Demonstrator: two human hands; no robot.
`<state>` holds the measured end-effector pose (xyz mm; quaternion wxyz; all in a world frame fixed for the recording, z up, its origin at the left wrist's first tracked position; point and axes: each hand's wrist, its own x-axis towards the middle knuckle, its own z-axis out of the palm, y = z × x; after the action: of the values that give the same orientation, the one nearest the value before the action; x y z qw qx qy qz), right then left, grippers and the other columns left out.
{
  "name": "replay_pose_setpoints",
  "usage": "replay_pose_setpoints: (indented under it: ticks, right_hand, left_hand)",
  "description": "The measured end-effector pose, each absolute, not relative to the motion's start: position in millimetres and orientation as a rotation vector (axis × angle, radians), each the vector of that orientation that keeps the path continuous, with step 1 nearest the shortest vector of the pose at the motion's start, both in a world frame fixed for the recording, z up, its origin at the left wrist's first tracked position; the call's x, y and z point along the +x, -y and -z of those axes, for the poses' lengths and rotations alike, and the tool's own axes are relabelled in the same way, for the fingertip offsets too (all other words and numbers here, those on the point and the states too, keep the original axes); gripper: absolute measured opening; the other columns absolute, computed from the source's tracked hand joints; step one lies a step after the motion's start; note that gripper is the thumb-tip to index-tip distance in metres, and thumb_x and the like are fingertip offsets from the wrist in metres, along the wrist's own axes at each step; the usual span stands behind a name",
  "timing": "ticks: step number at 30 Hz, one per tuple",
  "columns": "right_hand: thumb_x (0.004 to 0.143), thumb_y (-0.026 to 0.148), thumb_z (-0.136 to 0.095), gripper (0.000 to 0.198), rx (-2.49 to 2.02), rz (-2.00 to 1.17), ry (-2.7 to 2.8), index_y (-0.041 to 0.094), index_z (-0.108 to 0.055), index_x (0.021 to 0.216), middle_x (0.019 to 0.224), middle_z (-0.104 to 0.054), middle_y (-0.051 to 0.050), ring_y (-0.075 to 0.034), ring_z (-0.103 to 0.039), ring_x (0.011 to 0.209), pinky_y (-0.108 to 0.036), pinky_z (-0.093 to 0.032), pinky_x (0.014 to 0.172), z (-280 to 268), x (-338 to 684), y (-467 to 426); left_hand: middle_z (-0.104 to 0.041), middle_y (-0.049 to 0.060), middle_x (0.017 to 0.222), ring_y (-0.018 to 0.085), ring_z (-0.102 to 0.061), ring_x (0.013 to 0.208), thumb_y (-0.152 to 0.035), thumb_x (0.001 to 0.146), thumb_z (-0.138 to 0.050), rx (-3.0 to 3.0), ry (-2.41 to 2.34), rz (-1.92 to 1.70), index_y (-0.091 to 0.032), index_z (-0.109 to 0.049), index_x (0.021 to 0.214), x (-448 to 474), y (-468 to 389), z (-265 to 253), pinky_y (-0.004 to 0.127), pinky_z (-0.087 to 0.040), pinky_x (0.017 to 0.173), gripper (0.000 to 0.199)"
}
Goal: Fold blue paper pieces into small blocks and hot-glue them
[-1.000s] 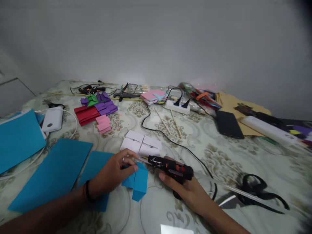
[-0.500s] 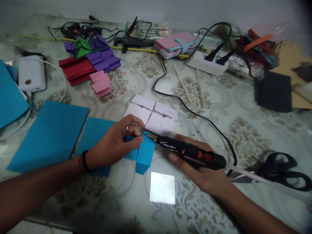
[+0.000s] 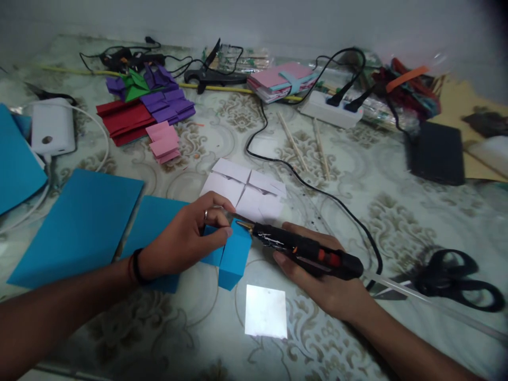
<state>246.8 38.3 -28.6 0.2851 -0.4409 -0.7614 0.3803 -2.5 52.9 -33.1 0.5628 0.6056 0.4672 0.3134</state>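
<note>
My right hand [image 3: 317, 280] is wrapped round a black hot glue gun [image 3: 307, 251], with a clear glue stick [image 3: 428, 304] jutting from its back end. The gun's brass nozzle points left, at the upper part of a folded blue paper piece [image 3: 235, 251]. My left hand [image 3: 194, 227], a ring on one finger, pinches the far left edge of that piece between thumb and fingers. Beneath the left wrist lies a blue sheet [image 3: 154, 214]. Just beyond my hands is a white folded paper [image 3: 222, 185] with slits, and a small white square [image 3: 265, 312] is nearer me.
Black scissors [image 3: 456, 280] lie at the right. Folded red [image 3: 123, 119], purple and pink papers are at the back left, near a white power bank [image 3: 53, 127]. A black cord [image 3: 317, 185] winds towards a power strip [image 3: 331, 111]. Two sticks [image 3: 291, 140] lie before it.
The view has tilted and shifted slightly, so most things sit a little lower in it. Both hands keep the same hold, and the nozzle stays over the blue piece.
</note>
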Motion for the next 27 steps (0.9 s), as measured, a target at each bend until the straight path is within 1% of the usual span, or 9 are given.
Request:
replay_pose_setpoints:
  ticks: [6,10,15,21,27]
  right_hand:
    - [0.090,0.018,-0.059,0.025,-1.186,-1.004,2.027,0.022,-0.044,0.070,0.062,-0.043,0.005,-0.011,-0.044,0.053,-0.025,-0.036,0.049,29.5,245.9,-38.4]
    - [0.090,0.019,-0.059,0.025,-1.189,-1.024,2.029,0.022,-0.045,0.070,0.062,-0.045,0.004,-0.011,-0.043,0.053,-0.025,-0.035,0.049,30.2,246.3,-37.8]
    - [0.090,0.021,-0.059,0.024,-1.216,-1.033,2.026,0.022,-0.046,0.070,0.062,-0.046,0.004,-0.012,-0.043,0.053,-0.026,-0.035,0.049,30.2,246.7,-38.2]
    - [0.091,0.021,-0.058,0.025,-1.198,-1.031,2.027,0.022,-0.045,0.069,0.062,-0.045,0.004,-0.012,-0.044,0.053,-0.026,-0.036,0.050,29.6,246.8,-38.3]
    - [0.091,0.021,-0.059,0.025,-1.208,-1.044,2.021,0.022,-0.045,0.070,0.062,-0.045,0.004,-0.012,-0.044,0.053,-0.026,-0.036,0.049,29.6,246.3,-38.2]
  left_hand:
    - [-0.061,-0.006,0.073,0.012,-0.053,0.067,-0.023,0.090,-0.064,1.464,-1.126,-0.726,-0.022,-0.061,0.108,-2.9,-53.4,32.9,0.024,-0.041,0.062,0.019]
    - [-0.063,-0.003,0.075,0.012,-0.054,0.067,-0.025,0.090,-0.064,1.472,-1.143,-0.710,-0.020,-0.066,0.104,-1.8,-54.0,30.6,0.024,-0.041,0.061,0.015]
    - [-0.063,-0.002,0.075,0.012,-0.055,0.067,-0.025,0.089,-0.065,1.472,-1.154,-0.717,-0.020,-0.066,0.097,-0.9,-53.7,29.6,0.024,-0.039,0.058,0.010]
    - [-0.066,-0.002,0.079,0.013,-0.060,0.074,-0.024,0.090,-0.065,1.482,-1.160,-0.738,-0.021,-0.066,0.099,-2.6,-53.6,31.8,0.024,-0.044,0.064,0.010]
    - [-0.066,-0.003,0.079,0.013,-0.060,0.073,-0.021,0.090,-0.066,1.471,-1.174,-0.778,-0.022,-0.066,0.099,-3.9,-52.8,33.9,0.024,-0.043,0.064,0.010]
